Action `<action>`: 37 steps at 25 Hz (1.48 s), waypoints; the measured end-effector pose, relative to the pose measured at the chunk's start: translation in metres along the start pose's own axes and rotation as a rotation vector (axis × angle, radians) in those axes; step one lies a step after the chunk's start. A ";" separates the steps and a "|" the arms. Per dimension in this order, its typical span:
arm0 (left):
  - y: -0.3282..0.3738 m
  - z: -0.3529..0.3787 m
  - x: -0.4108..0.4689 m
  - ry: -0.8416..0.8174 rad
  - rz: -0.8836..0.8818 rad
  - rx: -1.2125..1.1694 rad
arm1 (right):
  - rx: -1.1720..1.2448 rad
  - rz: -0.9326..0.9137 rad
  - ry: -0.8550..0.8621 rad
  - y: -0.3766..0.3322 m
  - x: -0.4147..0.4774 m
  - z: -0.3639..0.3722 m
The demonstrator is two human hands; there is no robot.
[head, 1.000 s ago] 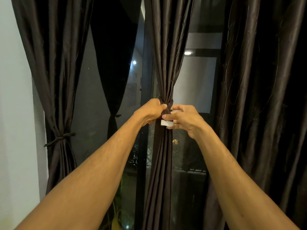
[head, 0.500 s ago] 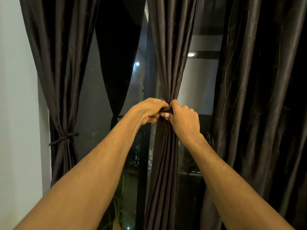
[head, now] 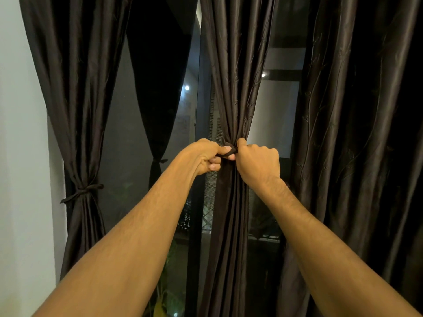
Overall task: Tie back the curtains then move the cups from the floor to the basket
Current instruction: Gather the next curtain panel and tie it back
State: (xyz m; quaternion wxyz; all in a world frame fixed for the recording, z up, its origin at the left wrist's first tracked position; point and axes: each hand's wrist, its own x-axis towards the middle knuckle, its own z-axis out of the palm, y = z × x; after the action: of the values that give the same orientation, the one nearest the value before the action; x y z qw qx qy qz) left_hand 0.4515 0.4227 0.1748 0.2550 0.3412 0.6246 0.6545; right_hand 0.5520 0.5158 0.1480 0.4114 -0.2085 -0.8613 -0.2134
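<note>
A dark brown curtain (head: 235, 92) hangs gathered into a narrow bunch in front of the window's middle post. A dark fabric tie-back (head: 229, 151) wraps the bunch at its waist. My left hand (head: 203, 156) grips one end of the tie on the left side, and my right hand (head: 258, 163) grips the other end on the right. Both fists sit close together against the bunch. No cups or basket are in view.
A second curtain (head: 75, 110) at the left is held by a knotted tie (head: 82, 193) beside the white wall (head: 20, 156). A third curtain (head: 357, 133) hangs loose at the right. Dark window glass (head: 128, 138) lies behind.
The white piece my right hand held against the bunch a second ago is gone from view. Both hands have turned into fists gripping the dark tie.
</note>
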 end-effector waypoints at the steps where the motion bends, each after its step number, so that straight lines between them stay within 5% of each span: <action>1: 0.002 0.000 0.001 -0.005 -0.006 -0.003 | -0.025 0.006 0.000 0.000 -0.001 0.000; 5: 0.003 -0.004 0.004 0.028 0.016 0.040 | 0.071 0.054 -0.049 0.004 0.003 -0.002; 11: -0.012 -0.003 0.007 0.007 0.089 -0.006 | 1.100 0.413 -0.301 0.015 0.006 -0.004; 16: -0.018 -0.004 0.010 -0.110 0.051 -0.083 | 1.366 0.495 -0.273 0.017 -0.001 -0.006; 28: -0.021 0.003 0.016 0.116 0.085 0.025 | 0.713 0.220 0.214 -0.003 -0.005 0.019; 37: -0.023 -0.005 0.011 -0.033 0.113 -0.041 | 0.747 0.240 0.028 -0.001 0.003 0.007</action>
State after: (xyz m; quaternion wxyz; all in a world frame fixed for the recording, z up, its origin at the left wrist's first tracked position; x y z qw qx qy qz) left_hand 0.4389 0.4301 0.1536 0.2350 0.3814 0.5866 0.6747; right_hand 0.5448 0.5191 0.1462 0.4925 -0.1408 -0.8435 0.1614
